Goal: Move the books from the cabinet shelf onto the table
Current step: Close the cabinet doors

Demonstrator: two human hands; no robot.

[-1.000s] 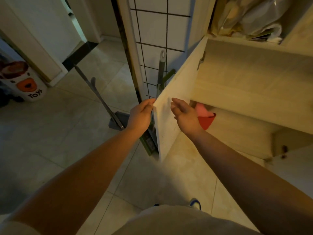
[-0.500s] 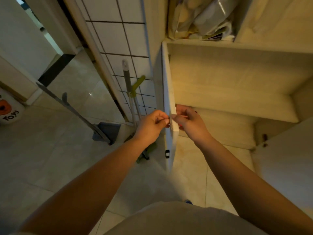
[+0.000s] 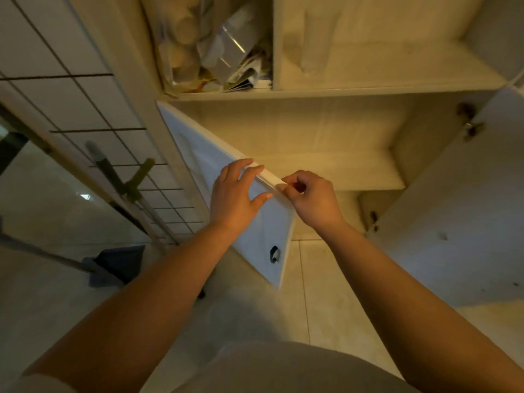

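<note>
While two hands [image 3: 235,194] [image 3: 312,198] touch one cabinet door [image 3: 272,222].

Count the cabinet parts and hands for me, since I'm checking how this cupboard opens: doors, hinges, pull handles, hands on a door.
Doors: 2, the left door and the right door
hinges in view: 2
pull handle: 1
Hands on the left door: 2, the left hand and the right hand
Total: 7

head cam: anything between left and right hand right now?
Head view: only the top edge of the white cabinet door separates left hand from right hand.
</note>
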